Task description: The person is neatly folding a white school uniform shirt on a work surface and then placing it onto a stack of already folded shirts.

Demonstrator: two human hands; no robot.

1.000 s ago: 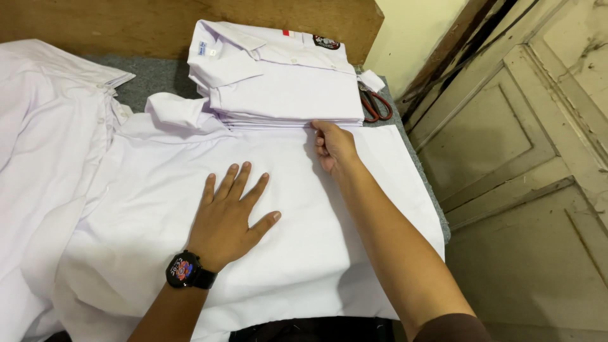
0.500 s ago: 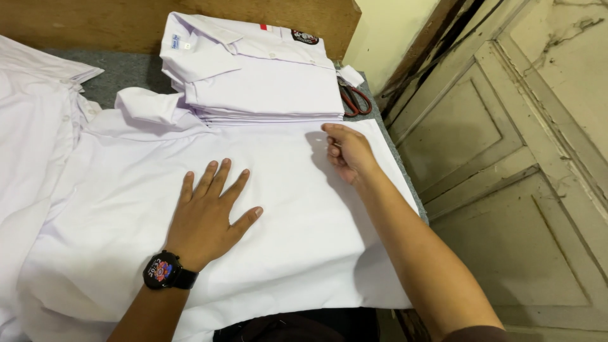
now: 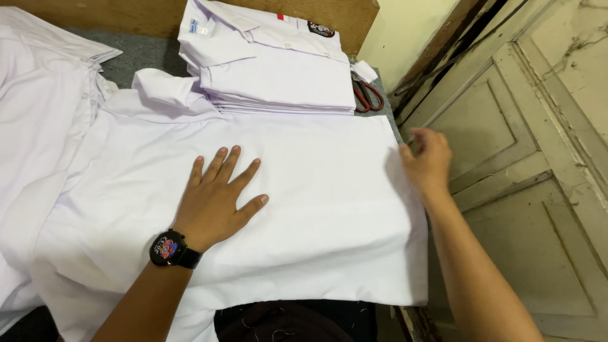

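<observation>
A white shirt (image 3: 304,190) lies spread flat, back up, on the table in front of me. My left hand (image 3: 215,199), with a black watch on the wrist, presses flat on the middle of it, fingers apart. My right hand (image 3: 427,161) is at the shirt's right edge, fingers curled at the fabric; whether it pinches the cloth I cannot tell. A stack of folded white shirts (image 3: 272,60) sits just beyond the spread shirt, collars up.
More white shirts (image 3: 38,101) lie heaped on the left. Red-handled scissors (image 3: 367,95) rest by the stack on the grey table cover (image 3: 142,54). A wooden board backs the table. A cream panelled door (image 3: 525,152) stands close on the right.
My right hand has slid from near the stack, across the shirt, to its right edge. The left hand stays pressed on the shirt.
</observation>
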